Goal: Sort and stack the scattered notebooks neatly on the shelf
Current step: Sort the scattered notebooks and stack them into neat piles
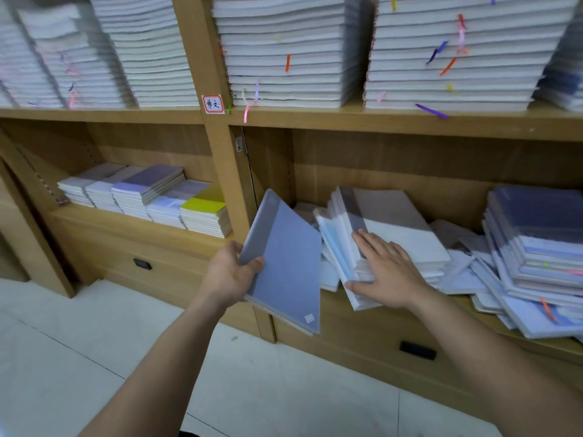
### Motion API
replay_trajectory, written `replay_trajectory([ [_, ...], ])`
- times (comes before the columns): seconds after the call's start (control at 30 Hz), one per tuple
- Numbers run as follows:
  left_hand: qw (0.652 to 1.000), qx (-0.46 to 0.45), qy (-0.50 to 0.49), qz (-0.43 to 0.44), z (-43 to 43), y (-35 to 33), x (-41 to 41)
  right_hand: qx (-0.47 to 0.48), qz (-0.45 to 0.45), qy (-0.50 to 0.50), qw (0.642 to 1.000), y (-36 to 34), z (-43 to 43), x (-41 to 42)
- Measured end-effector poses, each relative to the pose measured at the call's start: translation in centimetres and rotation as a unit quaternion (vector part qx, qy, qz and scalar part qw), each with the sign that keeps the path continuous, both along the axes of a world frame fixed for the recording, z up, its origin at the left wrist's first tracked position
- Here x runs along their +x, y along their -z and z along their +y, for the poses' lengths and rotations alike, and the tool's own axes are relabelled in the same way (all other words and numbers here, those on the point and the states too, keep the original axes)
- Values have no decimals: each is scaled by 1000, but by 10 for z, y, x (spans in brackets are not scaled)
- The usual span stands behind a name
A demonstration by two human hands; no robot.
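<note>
My left hand (232, 272) grips a thin bundle of blue-grey notebooks (287, 263) by its left edge, thumb on the cover, held tilted in front of the shelf's upright. My right hand (386, 271) lies flat with straight fingers on a crooked pile of white and grey notebooks (394, 225) on the lower right shelf (410, 313), its thumb against the pile's front edge. More notebooks lie scattered flat (457, 272) to the right of that pile. A leaning stack of blue and lavender notebooks (536, 244) stands at the far right.
The lower left shelf holds neat low rows of notebooks, one yellow-topped (205, 209). Tall white stacks with coloured ribbons (284, 52) fill the upper shelves. Drawers with black handles (418, 350) sit beneath. The floor (94, 342) is pale tile.
</note>
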State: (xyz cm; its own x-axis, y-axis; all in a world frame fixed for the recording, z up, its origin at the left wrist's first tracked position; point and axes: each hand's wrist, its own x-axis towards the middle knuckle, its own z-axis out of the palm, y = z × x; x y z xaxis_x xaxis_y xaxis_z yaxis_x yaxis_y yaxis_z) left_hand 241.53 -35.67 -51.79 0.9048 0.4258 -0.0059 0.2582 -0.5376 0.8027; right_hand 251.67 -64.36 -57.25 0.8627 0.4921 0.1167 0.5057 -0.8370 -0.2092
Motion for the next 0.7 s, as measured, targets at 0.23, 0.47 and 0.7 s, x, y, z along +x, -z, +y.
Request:
replay_trajectory([
  [0.23, 996, -48, -29, -71, 8, -13, -34, 132, 99, 17, 986, -18, -3, -6],
  [0.47, 976, -169, -17, -132, -22, -21, -26, 261, 129, 49, 955, -42, -32, -26],
  [0.7, 961, -235, 14, -148, -85, -7, 19, 373, 141, 85, 913, -48, -58, -37],
])
